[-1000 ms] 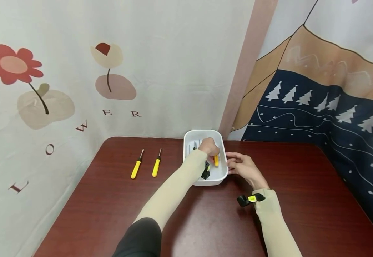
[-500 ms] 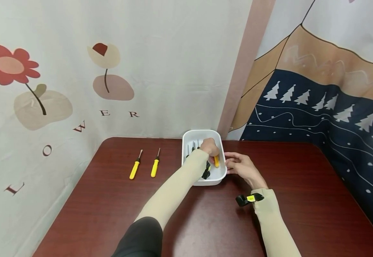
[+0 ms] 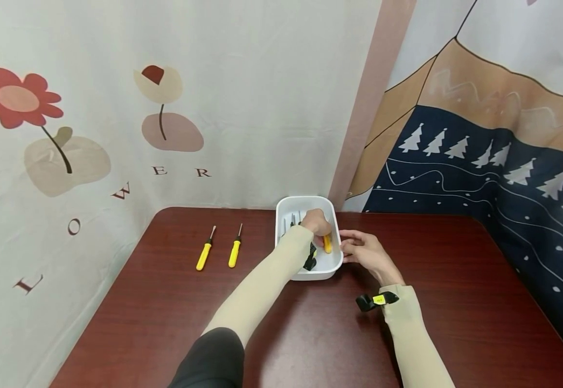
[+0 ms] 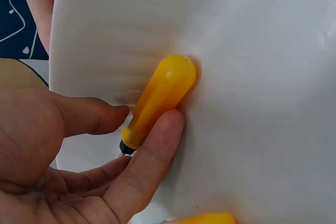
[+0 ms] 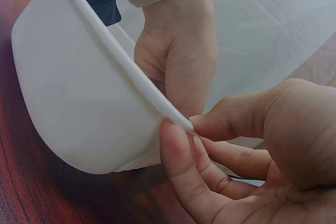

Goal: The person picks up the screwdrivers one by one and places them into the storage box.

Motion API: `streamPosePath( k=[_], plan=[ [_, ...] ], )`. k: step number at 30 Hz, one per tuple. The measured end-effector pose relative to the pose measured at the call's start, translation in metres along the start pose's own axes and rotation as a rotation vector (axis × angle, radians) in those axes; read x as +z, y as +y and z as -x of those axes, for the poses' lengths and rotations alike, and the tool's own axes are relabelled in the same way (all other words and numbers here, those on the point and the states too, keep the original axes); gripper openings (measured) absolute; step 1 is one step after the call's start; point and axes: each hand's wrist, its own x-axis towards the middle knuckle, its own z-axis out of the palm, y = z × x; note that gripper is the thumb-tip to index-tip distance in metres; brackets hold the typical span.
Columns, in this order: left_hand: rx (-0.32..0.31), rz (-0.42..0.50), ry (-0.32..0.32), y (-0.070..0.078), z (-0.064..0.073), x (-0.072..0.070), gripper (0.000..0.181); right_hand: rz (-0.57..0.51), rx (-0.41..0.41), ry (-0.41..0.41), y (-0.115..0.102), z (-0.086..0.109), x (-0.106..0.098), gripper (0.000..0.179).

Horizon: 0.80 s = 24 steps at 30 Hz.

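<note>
My left hand (image 3: 316, 221) reaches into a white plastic bin (image 3: 328, 263) at the table's back edge. In the left wrist view, its thumb and a finger pinch a screwdriver (image 4: 165, 85) by the yellow handle, close to the black collar. That handle's rounded end points away from the palm, while the shaft is mostly hidden by the fingers. My right hand (image 3: 370, 256) is at the bin's right side. In the right wrist view, its thumb and fingers pinch the bin's rim (image 5: 152, 95). Another yellow handle (image 4: 210, 218) shows at the bottom of the left wrist view.
Two yellow-handled screwdrivers, a left one (image 3: 204, 255) and a right one (image 3: 235, 252), lie side by side on the dark red table (image 3: 165, 323), left of the bin. Several metal shafts (image 3: 293, 219) show inside the bin. A printed curtain (image 3: 262, 108) hangs behind the table.
</note>
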Motion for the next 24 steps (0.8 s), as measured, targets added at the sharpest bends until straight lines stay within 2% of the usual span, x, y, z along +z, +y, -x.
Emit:
streamPosePath(
  k=[8, 14, 19, 24],
  plan=[
    [0.044, -0.089, 0.039, 0.001, 0.004, -0.004, 0.024, 0.009, 0.01, 0.004, 0.001, -0.001, 0.0, 0.049],
    [0.08, -0.132, 0.054, 0.005, 0.016, -0.01, 0.031, 0.006, 0.007, 0.003, 0.001, -0.001, 0.0, 0.049],
    [0.142, -0.182, 0.095, 0.007, 0.027, -0.012, 0.026, 0.009, 0.016, 0.006, 0.0, 0.0, 0.0, 0.049],
    [0.211, -0.269, 0.138, 0.007, 0.03, -0.015, 0.024, 0.017, 0.026, 0.003, -0.001, 0.001, 0.0, 0.048]
  ],
)
